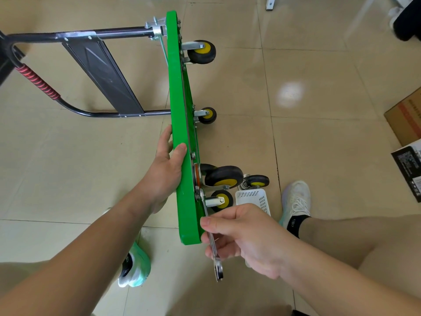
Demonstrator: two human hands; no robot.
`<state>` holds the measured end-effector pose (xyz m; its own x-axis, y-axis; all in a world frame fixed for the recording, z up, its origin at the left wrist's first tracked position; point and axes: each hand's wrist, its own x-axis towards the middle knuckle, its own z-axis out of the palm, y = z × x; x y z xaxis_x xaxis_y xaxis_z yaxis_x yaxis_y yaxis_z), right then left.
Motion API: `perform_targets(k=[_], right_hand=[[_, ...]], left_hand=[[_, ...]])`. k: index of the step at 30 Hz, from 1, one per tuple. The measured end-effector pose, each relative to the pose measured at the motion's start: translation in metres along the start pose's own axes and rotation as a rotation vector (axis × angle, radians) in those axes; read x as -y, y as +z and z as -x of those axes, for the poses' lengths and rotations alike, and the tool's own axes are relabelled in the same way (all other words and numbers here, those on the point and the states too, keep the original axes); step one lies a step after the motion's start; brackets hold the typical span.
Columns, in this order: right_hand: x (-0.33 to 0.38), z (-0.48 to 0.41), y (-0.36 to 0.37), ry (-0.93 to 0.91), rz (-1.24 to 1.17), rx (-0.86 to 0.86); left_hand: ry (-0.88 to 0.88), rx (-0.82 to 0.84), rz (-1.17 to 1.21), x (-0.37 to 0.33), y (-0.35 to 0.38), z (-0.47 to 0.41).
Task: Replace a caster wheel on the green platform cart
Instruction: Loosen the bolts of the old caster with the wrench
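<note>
Right hand (246,238), lower centre of frame: fingers and thumb curled round the shaft of a wrench (213,245), firm grasp, knuckles up, wrist bent slightly inward, forearm entering from the lower right corner. The wrench's far head sits at a bolt on the underside of the cart deck (180,99), next to the mounting plate of the near caster (219,200); its ring end sticks out below the hand. Left hand (168,165), centre of frame: thumb over the upper edge of the deck, fingers behind it, gripping the edge to steady it; forearm runs in from the lower left. The deck stands on its long edge on the tiled floor, running from top centre down to the middle, underside facing right, with the folding handle (36,80) lying out to the upper left. Progress, as a judgement: four casters look mounted, two far up the frame and two near the hands, the larger-looking one (224,177) just above the wrenched one. A loose caster (257,181) lies on the floor beside a white basket (252,198) right of the deck (old part or spare, cannot tell). So the job sits at the bolt stage; whether this bolt is being loosened or tightened cannot be told. Left to do at least: finish the bolts, set the cart back on its wheels.
</note>
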<state>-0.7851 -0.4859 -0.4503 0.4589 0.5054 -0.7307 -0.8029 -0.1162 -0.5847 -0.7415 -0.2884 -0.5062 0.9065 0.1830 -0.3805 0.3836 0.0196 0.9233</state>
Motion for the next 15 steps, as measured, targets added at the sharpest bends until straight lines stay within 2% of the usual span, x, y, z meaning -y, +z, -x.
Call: perform_targets(k=[15], right_hand=[[0.0069, -0.0026, 0.0088, -0.005, -0.021, 0.0]], left_hand=[[0.019, 0.001, -0.004, -0.0002, 0.0009, 0.0002]])
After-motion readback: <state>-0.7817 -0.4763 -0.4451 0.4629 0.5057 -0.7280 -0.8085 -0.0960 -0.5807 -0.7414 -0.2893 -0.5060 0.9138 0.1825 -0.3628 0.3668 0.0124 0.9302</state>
